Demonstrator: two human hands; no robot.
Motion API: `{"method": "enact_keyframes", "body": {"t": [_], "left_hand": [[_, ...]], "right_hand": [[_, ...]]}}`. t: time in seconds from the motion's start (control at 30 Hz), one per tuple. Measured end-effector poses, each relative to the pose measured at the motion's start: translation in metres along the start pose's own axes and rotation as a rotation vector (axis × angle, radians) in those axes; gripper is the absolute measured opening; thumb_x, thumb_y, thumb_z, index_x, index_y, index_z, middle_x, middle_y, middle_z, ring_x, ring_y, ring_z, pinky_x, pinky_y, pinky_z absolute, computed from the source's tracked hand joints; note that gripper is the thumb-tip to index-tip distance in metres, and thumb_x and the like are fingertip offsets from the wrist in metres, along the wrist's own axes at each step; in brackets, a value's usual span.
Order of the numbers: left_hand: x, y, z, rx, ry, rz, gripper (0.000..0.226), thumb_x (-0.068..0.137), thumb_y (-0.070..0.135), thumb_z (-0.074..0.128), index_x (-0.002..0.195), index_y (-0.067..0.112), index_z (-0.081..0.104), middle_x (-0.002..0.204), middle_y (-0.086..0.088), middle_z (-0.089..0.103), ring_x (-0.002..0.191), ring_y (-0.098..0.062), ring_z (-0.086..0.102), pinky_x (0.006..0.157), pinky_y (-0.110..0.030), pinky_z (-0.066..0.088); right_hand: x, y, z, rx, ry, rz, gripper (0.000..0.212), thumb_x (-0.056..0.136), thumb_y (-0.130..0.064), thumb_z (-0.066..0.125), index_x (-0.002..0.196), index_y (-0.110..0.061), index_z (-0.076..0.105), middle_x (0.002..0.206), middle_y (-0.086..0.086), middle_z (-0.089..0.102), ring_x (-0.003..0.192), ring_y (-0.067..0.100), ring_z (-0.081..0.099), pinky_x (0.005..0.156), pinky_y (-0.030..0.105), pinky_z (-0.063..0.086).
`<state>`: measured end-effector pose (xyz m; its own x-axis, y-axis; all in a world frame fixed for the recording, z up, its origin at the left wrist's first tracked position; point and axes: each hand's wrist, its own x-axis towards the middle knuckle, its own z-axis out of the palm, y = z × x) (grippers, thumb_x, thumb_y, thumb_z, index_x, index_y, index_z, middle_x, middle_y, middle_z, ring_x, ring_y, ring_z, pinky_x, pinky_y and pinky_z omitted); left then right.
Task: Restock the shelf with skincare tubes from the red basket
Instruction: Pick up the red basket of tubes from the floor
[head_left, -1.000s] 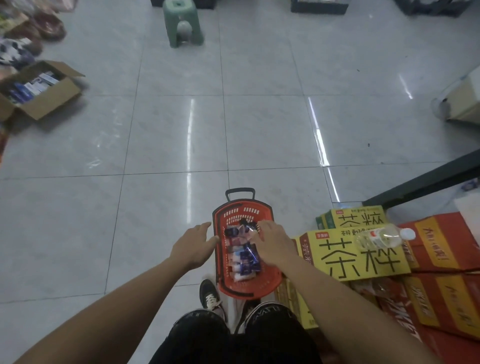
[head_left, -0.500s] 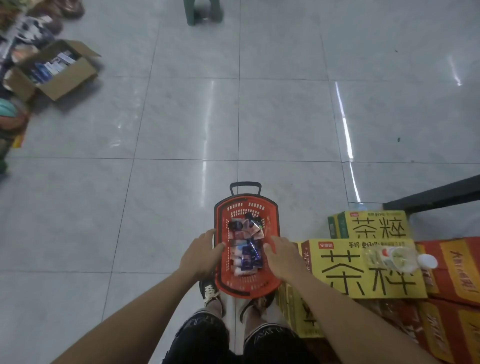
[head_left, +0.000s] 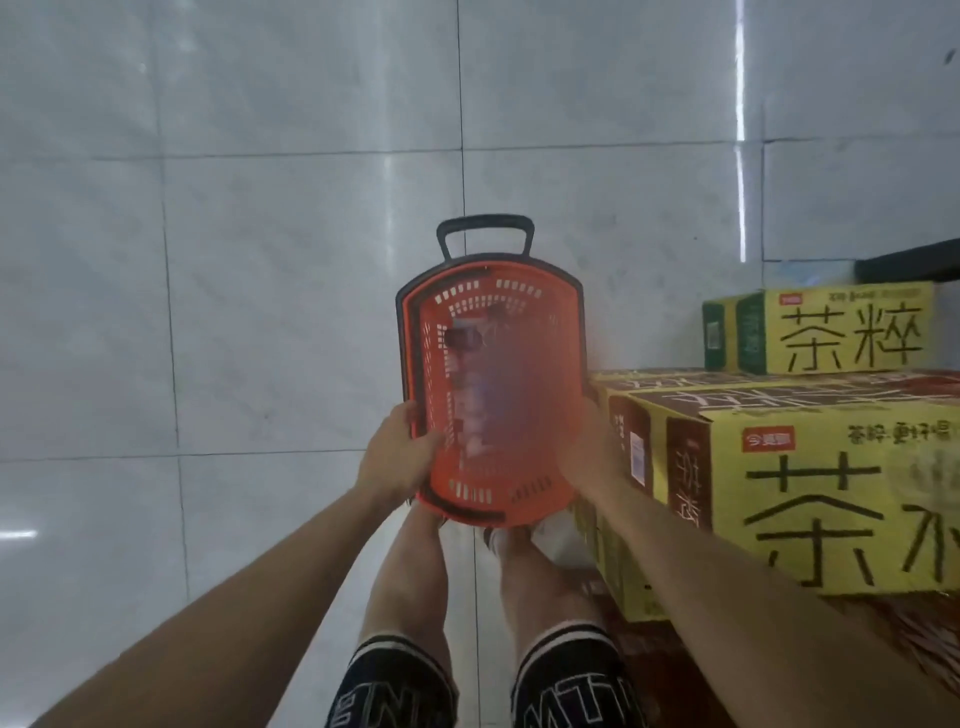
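Lifted off the floor since half a second earlier, the red basket (head_left: 493, 395) was held by its sides between two hands, the left hand (head_left: 397, 462) gripping its rim, the right hand (head_left: 592, 457) blurred. Its skincare tubes (head_left: 470, 379) were too smeared to count; none had been shelved. Three yellow cartons (head_left: 810, 467) were stacked alongside.

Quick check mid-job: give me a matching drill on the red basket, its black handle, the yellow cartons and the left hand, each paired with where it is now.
Things:
1. red basket
2. black handle
3. yellow cartons
4. left hand

Places:
A. stacked at the right of the view
B. gripping the basket's left rim
C. held between both hands
D. at the basket's far end

Pairs: 1-C, 2-D, 3-A, 4-B
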<state>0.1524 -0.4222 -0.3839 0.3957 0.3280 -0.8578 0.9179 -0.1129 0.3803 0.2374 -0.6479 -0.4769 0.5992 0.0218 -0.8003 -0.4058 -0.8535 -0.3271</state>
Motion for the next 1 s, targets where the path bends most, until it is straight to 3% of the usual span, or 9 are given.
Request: {"method": "enact_keyframes", "body": {"t": [0.13,0.23,0.37,0.43,0.5,0.57,0.67,0.8,1.0], "left_hand": [[0.076,-0.05,0.029,-0.009,-0.028,-0.055,0.045,0.087,0.041,0.077,0.126,0.023,0.062,0.101,0.018,0.071,0.082,-0.002,0.072,0.071,-0.026,0.058],[0.139,-0.104,0.053,-0.005,-0.025,-0.076,0.079,0.06,0.063,0.086,0.126,0.029,0.06,0.111,0.01,0.075,0.095,-0.011,0.076,0.079,-0.044,0.066],[0.181,-0.12,0.069,-0.028,0.141,-0.074,0.117,0.047,0.07,0.082,0.145,0.029,0.031,0.134,-0.001,0.055,0.119,-0.023,0.062,0.095,-0.053,0.059],[0.19,-0.106,0.07,-0.106,0.149,-0.064,0.11,0.061,0.056,0.086,0.148,0.024,0.026,0.131,0.001,0.054,0.112,-0.015,0.061,0.09,-0.041,0.057],[0.213,-0.109,0.072,-0.132,0.191,-0.066,0.084,0.081,0.033,0.086,0.143,0.016,0.033,0.116,0.008,0.057,0.093,-0.003,0.06,0.078,-0.027,0.053],[0.23,-0.116,0.074,-0.128,0.247,-0.08,0.062,0.088,0.027,0.082,0.133,0.016,0.042,0.107,0.009,0.06,0.084,-0.002,0.061,0.075,-0.03,0.054],[0.247,-0.122,0.074,-0.106,0.303,-0.072,0.044,0.089,0.026,0.079,0.123,0.02,0.051,0.108,0.006,0.066,0.091,-0.013,0.068,0.079,-0.036,0.058],[0.257,-0.128,0.076,-0.116,0.292,-0.064,0.037,0.092,0.028,0.076,0.123,0.022,0.058,0.106,0.008,0.071,0.088,-0.009,0.071,0.07,-0.031,0.059],[0.252,-0.127,0.059,-0.082,0.242,-0.071,0.039,0.09,0.036,0.075,0.124,0.021,0.063,0.107,0.004,0.075,0.089,-0.016,0.076,0.069,-0.034,0.063]], "right_hand": [[0.057,0.017,0.026,0.014,0.106,0.1,0.062,0.095,-0.04,0.069,0.146,-0.021,0.039,0.128,0.003,0.063,0.105,0.027,0.07,0.082,0.046,0.063],[0.093,0.035,0.045,0.008,0.165,0.12,0.066,0.092,-0.034,0.074,0.146,-0.017,0.04,0.135,0.008,0.059,0.118,0.031,0.065,0.096,0.055,0.058],[0.136,0.049,0.062,0.127,0.172,0.189,0.056,0.09,-0.029,0.075,0.139,-0.017,0.051,0.131,0.008,0.066,0.116,0.031,0.067,0.099,0.047,0.055],[0.156,0.05,0.069,0.181,0.212,0.211,0.056,0.089,-0.031,0.077,0.136,-0.015,0.053,0.129,0.008,0.068,0.115,0.03,0.068,0.1,0.049,0.055],[0.169,0.049,0.075,0.191,0.257,0.208,0.053,0.09,-0.033,0.077,0.132,-0.014,0.052,0.127,0.009,0.068,0.112,0.03,0.068,0.096,0.049,0.056],[0.177,0.05,0.08,0.166,0.313,0.203,0.049,0.091,-0.035,0.075,0.13,-0.013,0.054,0.125,0.01,0.068,0.11,0.029,0.068,0.093,0.045,0.058],[0.18,0.051,0.085,0.117,0.384,0.215,0.043,0.093,-0.034,0.075,0.127,-0.011,0.06,0.124,0.01,0.069,0.11,0.027,0.068,0.082,0.034,0.053],[0.182,0.05,0.086,0.137,0.373,0.224,0.04,0.095,-0.033,0.074,0.127,-0.014,0.059,0.126,0.007,0.068,0.111,0.024,0.067,0.08,0.03,0.05],[0.171,0.039,0.075,0.119,0.318,0.245,0.043,0.093,-0.033,0.077,0.129,-0.013,0.063,0.124,0.009,0.071,0.111,0.028,0.07,0.081,0.035,0.055]]}}
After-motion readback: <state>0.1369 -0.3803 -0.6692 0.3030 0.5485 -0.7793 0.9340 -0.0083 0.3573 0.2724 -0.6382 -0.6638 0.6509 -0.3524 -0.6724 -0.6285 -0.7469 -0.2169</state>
